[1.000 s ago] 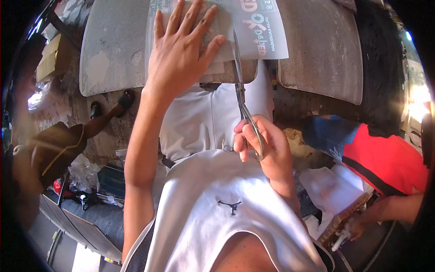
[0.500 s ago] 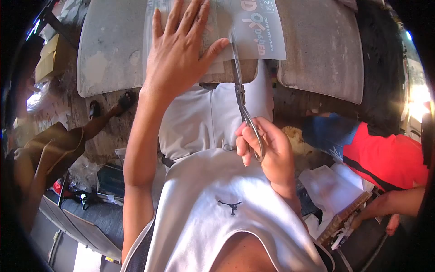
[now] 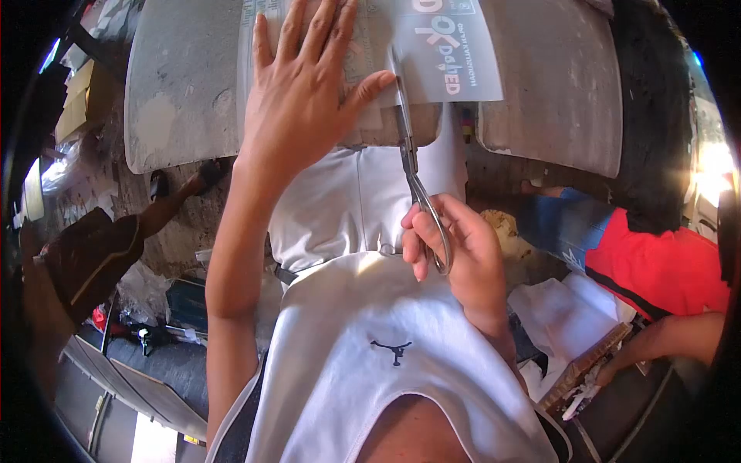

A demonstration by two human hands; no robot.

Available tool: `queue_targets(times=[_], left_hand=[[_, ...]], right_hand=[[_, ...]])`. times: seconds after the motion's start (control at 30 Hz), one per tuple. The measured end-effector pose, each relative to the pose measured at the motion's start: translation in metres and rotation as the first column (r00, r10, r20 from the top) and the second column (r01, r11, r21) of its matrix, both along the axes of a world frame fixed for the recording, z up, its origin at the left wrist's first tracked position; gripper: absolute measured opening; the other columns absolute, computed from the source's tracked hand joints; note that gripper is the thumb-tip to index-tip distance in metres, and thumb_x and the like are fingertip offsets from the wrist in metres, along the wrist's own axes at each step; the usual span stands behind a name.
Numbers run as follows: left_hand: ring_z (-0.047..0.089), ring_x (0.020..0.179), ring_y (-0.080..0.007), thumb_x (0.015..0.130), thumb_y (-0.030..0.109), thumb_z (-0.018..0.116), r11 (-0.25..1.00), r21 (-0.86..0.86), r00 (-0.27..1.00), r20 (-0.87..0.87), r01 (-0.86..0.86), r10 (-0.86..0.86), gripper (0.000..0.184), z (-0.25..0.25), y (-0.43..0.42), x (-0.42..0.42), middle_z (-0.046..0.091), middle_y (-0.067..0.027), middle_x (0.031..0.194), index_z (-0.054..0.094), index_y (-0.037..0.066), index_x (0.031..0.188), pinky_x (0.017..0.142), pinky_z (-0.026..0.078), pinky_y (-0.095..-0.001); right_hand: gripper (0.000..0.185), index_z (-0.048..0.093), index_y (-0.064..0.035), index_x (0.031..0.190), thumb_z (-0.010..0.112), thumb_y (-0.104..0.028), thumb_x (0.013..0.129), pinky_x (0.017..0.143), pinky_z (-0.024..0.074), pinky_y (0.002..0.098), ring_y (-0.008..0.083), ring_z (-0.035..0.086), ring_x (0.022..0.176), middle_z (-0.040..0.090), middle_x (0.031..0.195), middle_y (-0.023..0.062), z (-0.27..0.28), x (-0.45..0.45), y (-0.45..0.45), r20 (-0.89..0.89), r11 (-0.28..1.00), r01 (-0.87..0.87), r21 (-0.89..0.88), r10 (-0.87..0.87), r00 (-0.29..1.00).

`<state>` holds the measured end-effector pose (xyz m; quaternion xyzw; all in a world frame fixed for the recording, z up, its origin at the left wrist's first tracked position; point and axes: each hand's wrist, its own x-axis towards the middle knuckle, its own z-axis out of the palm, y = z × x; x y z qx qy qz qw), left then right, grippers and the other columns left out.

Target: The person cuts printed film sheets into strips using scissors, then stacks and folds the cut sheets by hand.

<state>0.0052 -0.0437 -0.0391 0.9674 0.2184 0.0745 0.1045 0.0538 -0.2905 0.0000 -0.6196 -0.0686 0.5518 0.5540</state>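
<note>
My left hand (image 3: 305,89) lies flat with its fingers spread, pressing on a translucent plastic sheet (image 3: 482,58) printed with letters that read mirrored in places. Metal scissors (image 3: 408,154) are in my right hand (image 3: 467,251), with fingers and thumb at the handle loops. Their blades point away from me and reach over the sheet's near edge, just right of my left thumb. The blades look closed or nearly so, and their tips are hard to make out against the film. Under the sheet is a worn grey board (image 3: 181,100).
A second grey board section (image 3: 552,116) extends to the right. One person in a red shirt (image 3: 656,266) is at the right, a hand near white sheets (image 3: 567,316). Another person's leg (image 3: 166,212) shows at left. A cardboard box (image 3: 83,100) stands upper left.
The printed right part of the sheet has shifted slightly right, and its near corner now sits further right. My left hand keeps pressing the sheet; the scissors stay nearly in place.
</note>
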Motion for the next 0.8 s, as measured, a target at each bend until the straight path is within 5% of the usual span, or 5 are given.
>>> queue_targets(times=[0.37, 0.43, 0.8], left_hand=[[0.01, 0.161, -0.0421, 0.104, 0.069, 0.037, 1.0, 0.024, 0.999, -0.049, -0.008, 0.009, 0.095, -0.008, 0.002, 0.0, 0.02, -0.0228, 0.172, 0.023, -0.003, 0.164, 0.129, 0.001, -0.0588], [0.019, 0.161, -0.0261, 0.1, 0.076, 0.033, 0.976, 0.21, 0.99, 0.141, -0.053, 0.023, 0.086, -0.03, 0.002, 0.001, 0.031, -0.0035, 0.172, 0.033, 0.02, 0.165, 0.132, 0.006, -0.054], [0.021, 0.161, -0.0286, 0.1, 0.071, 0.045, 0.985, 0.166, 0.986, 0.168, -0.044, 0.016, 0.085, -0.026, -0.001, 0.0, 0.031, -0.0051, 0.172, 0.034, 0.017, 0.165, 0.13, 0.01, -0.056]], right_hand=[[0.026, 0.063, 0.0, 0.106, 0.062, -0.026, 0.109, 0.059, 0.047, 0.0229, 0.0081, 0.058, 0.063, 0.065, 0.079, 0.0057, 0.001, 0.01, 0.011, 0.01, 0.999, -0.012, -0.035, 0.012, 1.0], [0.025, 0.063, 0.0003, 0.105, 0.061, -0.025, 0.109, 0.059, 0.047, 0.0229, 0.0081, 0.059, 0.063, 0.065, 0.08, 0.0057, 0.004, 0.011, 0.01, 0.037, 0.997, -0.022, -0.077, 0.025, 0.999], [0.025, 0.063, 0.0008, 0.1, 0.06, -0.023, 0.11, 0.058, 0.0469, 0.0243, 0.0087, 0.057, 0.061, 0.065, 0.077, 0.0066, -0.004, 0.014, 0.019, 0.059, 1.0, -0.013, -0.012, 0.014, 0.998]])
